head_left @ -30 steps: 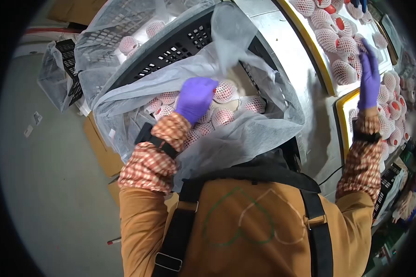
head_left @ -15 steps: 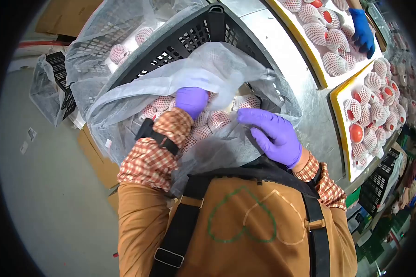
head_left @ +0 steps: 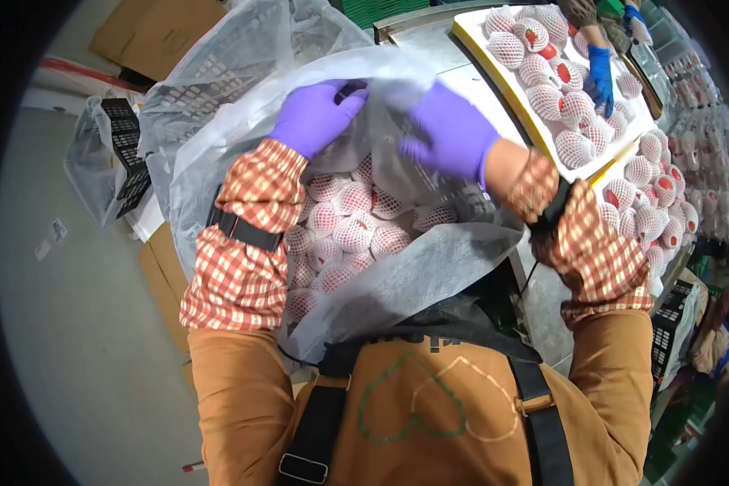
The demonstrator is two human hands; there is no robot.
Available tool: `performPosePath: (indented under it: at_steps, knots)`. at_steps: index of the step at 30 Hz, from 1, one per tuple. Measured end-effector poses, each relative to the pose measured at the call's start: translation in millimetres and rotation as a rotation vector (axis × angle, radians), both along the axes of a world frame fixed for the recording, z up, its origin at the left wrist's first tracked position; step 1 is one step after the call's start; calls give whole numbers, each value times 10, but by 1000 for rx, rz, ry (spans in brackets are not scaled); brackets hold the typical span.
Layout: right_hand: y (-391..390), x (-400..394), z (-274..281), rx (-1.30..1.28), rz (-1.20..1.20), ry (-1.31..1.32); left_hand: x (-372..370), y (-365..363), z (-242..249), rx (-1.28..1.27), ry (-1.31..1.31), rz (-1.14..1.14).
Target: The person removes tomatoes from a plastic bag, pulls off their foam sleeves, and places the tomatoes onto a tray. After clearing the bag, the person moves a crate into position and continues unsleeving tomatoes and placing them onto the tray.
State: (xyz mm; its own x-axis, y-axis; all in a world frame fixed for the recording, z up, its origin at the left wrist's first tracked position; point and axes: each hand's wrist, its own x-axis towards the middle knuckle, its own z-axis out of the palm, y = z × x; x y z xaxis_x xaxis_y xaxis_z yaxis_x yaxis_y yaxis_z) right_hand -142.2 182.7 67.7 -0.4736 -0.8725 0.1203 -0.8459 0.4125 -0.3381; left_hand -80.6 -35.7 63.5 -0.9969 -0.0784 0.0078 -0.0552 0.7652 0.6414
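Observation:
My left hand [head_left: 317, 116], in a purple glove, is at the upper left of the white liner [head_left: 470, 251], thumb and fingers curved round its translucent film. My right hand [head_left: 455, 134], also gloved in purple, is at the liner's upper right; its fingertips are smeared by motion, so its grip is unclear. Below and between both hands lie many red fruits [head_left: 353, 232] in white foam nets, inside the liner. The liner covers most of the crate that holds them.
Trays of netted fruit [head_left: 535, 69] stand at the right on a metal table [head_left: 547, 312]. A co-worker's blue-gloved hand [head_left: 599, 78] rests over one tray. Another lined crate [head_left: 211, 101] is at the upper left, with cardboard [head_left: 150, 36] behind.
Both hands have moved up and away from me to the liner's far side. The liner is opened wider, and more netted fruit shows. The co-worker's hand has shifted in view.

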Motion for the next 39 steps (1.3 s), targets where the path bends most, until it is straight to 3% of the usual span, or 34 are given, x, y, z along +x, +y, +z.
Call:
performPosePath:
  at_steps: [1, 2, 3, 4, 5, 8, 9, 11, 12, 15, 17, 18, 20, 21, 23, 27, 28, 29, 31, 32, 34, 36, 38, 39]
  knots:
    - [-79, -213, 122, 343, -86, 19, -23, -10, -109, 85, 31, -38]
    - [-85, -339, 204, 249, -165, -25, 8, 20, -105, 24, 45, -94]
    - [-85, -731, -197, 23, -117, 22, 92, 76, -44, -44, -55, -114]
    - [-93, -777, -201, -152, -214, -35, 234, 125, 39, -77, -14, -159]
    - [-110, -876, -201, -154, -207, -29, 393, 184, 121, -110, 26, -200]
    - [-214, -1185, -264, -36, -299, -473, 849, 137, 310, -123, 17, -171]
    - [-244, -1231, -245, -37, -294, -475, 975, 42, 351, -166, 76, -87]
    - [-295, -1336, -170, -118, -426, -951, 1202, -224, 346, -171, 162, 109]
    - [-337, -1450, -206, -80, -475, -1031, 1322, -375, 308, -133, 188, 223]
    - [-396, -1677, -360, 23, -517, -1129, 1670, -704, 328, -350, 248, 393]
    - [-446, -1746, -529, 103, -521, -1063, 1923, -949, 204, -592, 121, 463]
    - [-483, -1773, -629, 170, -524, -997, 2027, -1076, 104, -589, 113, 473]
    - [-554, -1758, -805, 199, -561, -1001, 2253, -1328, -145, -267, 133, 522]
    - [-557, -1717, -865, 194, -557, -1032, 2352, -1453, -267, -269, 118, 523]
    - [-512, -1723, -1029, 247, -469, -1026, 2458, -1593, -438, 13, 218, 816]
    - [-395, -1890, -1302, 360, -230, -844, 2434, -1827, -635, 24, 325, 890]
    - [-362, -1790, -1161, 347, -281, -881, 2341, -1692, -521, -72, 363, 914]
    - [-342, -1646, -1061, 216, -533, -1032, 2291, -1555, -349, -81, 358, 920]
    - [-198, -1546, -889, 58, -607, -1083, 2107, -1303, -47, -772, 516, 698]
    - [-58, -1529, -826, -3, -605, -1083, 1996, -1114, 73, -768, 509, 695]
    - [224, -1436, -704, -123, -591, -1027, 1847, -681, 185, -163, 584, 602]
    - [480, -1264, -581, -218, -581, -1013, 1737, -336, 104, 45, 285, 413]
    - [709, -1060, -507, -254, -582, -1044, 1588, -106, -75, 110, -111, 156]
    - [823, -935, -487, -277, -592, -1071, 1571, -38, -362, 20, -231, 20]
